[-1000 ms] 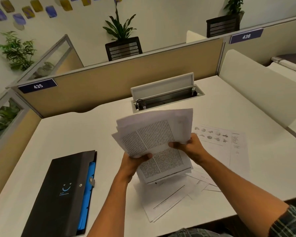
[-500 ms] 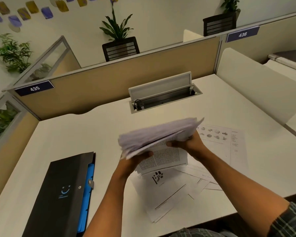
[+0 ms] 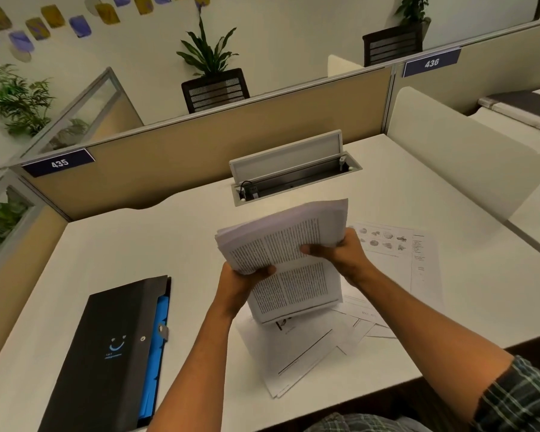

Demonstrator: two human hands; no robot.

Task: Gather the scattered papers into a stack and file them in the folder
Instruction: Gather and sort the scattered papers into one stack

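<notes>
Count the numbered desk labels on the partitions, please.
2. The label 435 sits on the partition at the left, behind the black folder's side of the desk. The label 436 sits on the partition at the upper right. Others may lie outside the view.

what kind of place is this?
Most likely an open-plan office cubicle: tan partition with numbered plates 435 and 436, and a white desk with an open cable hatch.

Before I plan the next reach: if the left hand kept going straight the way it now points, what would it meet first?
Beyond the paper stack it grips, the left hand points up and away toward the open cable tray at the desk's back. Nothing else seems to lie between, though depth is unclear.
</notes>
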